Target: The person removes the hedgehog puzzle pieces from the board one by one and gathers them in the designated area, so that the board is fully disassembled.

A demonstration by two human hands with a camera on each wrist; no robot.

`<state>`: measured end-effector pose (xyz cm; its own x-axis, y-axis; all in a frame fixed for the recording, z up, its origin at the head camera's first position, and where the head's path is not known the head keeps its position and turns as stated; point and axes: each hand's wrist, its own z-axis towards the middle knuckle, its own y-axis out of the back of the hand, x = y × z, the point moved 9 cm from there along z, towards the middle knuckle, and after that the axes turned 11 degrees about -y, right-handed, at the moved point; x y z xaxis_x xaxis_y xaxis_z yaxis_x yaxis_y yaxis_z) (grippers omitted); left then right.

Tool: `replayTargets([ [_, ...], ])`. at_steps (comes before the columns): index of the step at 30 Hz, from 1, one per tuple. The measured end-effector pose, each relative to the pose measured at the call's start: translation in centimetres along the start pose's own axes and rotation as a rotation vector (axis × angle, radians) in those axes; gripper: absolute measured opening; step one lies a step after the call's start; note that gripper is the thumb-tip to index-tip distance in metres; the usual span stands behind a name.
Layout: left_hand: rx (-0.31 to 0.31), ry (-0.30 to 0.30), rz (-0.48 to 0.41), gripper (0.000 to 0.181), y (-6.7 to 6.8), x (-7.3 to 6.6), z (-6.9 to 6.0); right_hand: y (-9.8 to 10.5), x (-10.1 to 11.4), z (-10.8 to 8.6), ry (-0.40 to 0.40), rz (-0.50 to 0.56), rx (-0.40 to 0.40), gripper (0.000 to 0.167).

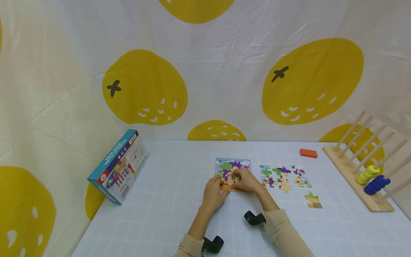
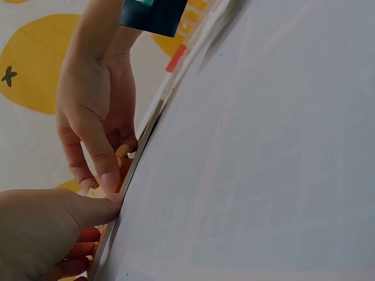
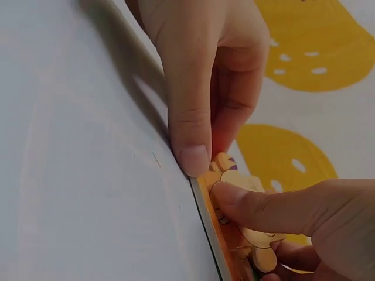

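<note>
A jigsaw puzzle board (image 1: 219,163) with a colourful cartoon picture lies flat on the table. My left hand (image 1: 213,194) holds its near left corner, thumb (image 3: 193,155) against the front edge and fingers over the left side. Above the board's lower part, my right hand (image 1: 246,179) pinches a tan puzzle piece (image 3: 252,231) between thumb and fingers. That piece is at the board's surface; whether it is seated cannot be told. Several loose puzzle pieces (image 1: 284,184) lie in rows to the right, with a green and yellow corner piece (image 1: 313,200) nearer me.
A bead-column toy box (image 1: 126,171) stands at the left. At the right is a wooden peg rack (image 1: 361,184) with yellow rings (image 1: 367,175) and blue rings (image 1: 377,185). A red block (image 1: 308,153) lies at the back right. A patterned curtain (image 1: 224,82) hangs behind the table.
</note>
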<state>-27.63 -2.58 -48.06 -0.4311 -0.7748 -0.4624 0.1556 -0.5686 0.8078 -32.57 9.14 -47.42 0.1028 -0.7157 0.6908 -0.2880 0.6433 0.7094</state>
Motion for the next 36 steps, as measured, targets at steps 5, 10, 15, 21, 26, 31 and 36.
replayTargets([
  [5, -0.019, -0.017, 0.009, 0.036, 0.2, -0.1, 0.1, 0.4, 0.3, -0.7, 0.095, 0.077, -0.029, 0.013],
  [10, -0.033, -0.035, 0.015, 0.032, 0.3, -0.3, 0.1, 1.3, 0.0, -1.6, 0.166, 0.141, -0.094, 0.015],
  [15, -0.041, -0.029, 0.016, 0.031, 0.4, -0.2, 0.1, 2.8, -1.5, -2.5, 0.090, 0.290, -0.100, 0.024],
  [21, -0.030, 0.000, 0.014, 0.030, 0.2, -0.1, 0.1, 5.0, -3.9, -4.2, 0.012, 0.335, -0.081, 0.033],
  [26, -0.024, 0.018, 0.018, 0.031, 0.0, 0.0, 0.0, 7.7, -6.4, -6.0, -0.030, 0.221, -0.161, 0.035],
  [31, -0.011, 0.032, 0.013, 0.032, 0.0, -0.1, 0.0, 9.8, -9.0, -8.1, -0.112, 0.116, -0.226, 0.034],
  [36, -0.012, 0.029, 0.029, 0.032, 0.1, -0.1, 0.1, 10.6, -10.9, -9.9, -0.182, 0.090, -0.191, 0.037],
])
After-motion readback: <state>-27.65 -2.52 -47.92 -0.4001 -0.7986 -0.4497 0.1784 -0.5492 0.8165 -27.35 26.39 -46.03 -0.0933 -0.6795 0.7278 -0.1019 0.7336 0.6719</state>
